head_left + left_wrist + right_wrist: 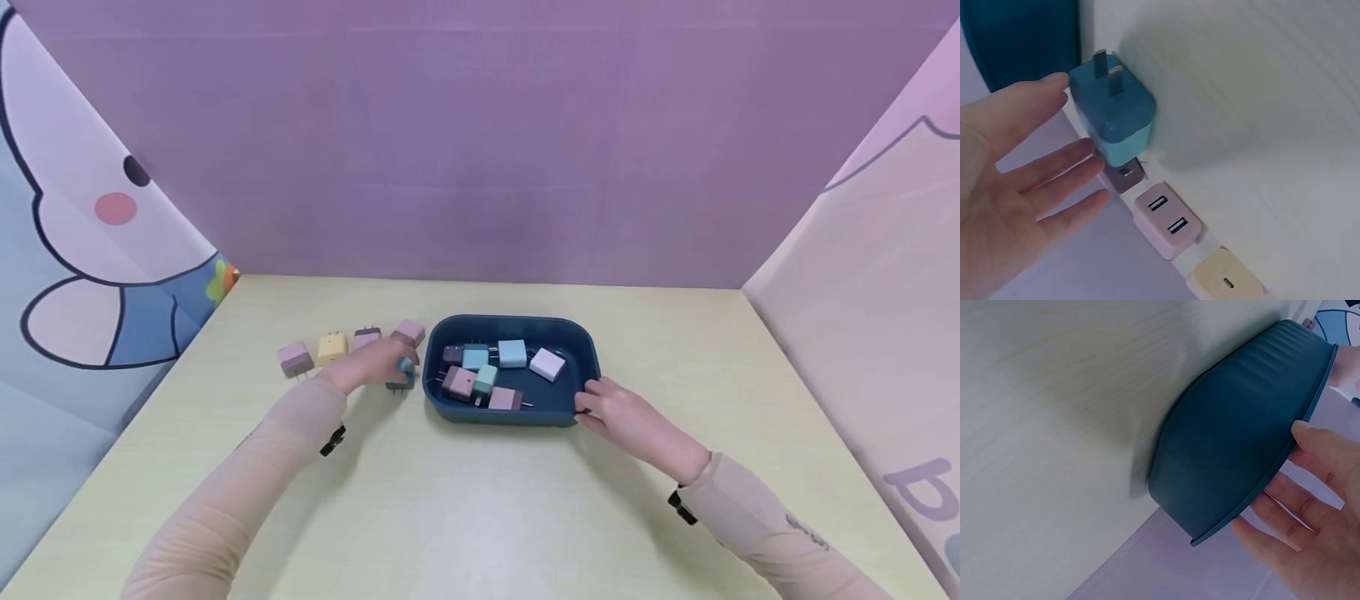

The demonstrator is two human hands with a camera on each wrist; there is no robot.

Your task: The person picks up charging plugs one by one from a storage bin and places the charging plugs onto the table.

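Note:
My left hand (378,362) is at a two-tone blue wall charger (1113,103) left of the tray. In the left wrist view the thumb tip is right beside the charger's corner; the fingers (1060,165) stretch loosely along its side, not visibly curled round it. Its metal prongs face the wrist camera. With my right hand (618,414) I hold the near right corner of a dark blue tray (517,419), thumb on the outer wall at the rim. Inside the tray lie several chargers, among them a light blue one (512,353) and a white one (547,365).
Behind and left of my left hand lie more chargers: a purple one (296,358), a yellow one (333,347), a pink one with a dark end (367,336) and another pink one (409,332). The pale table (480,508) meets a purple backdrop (480,167).

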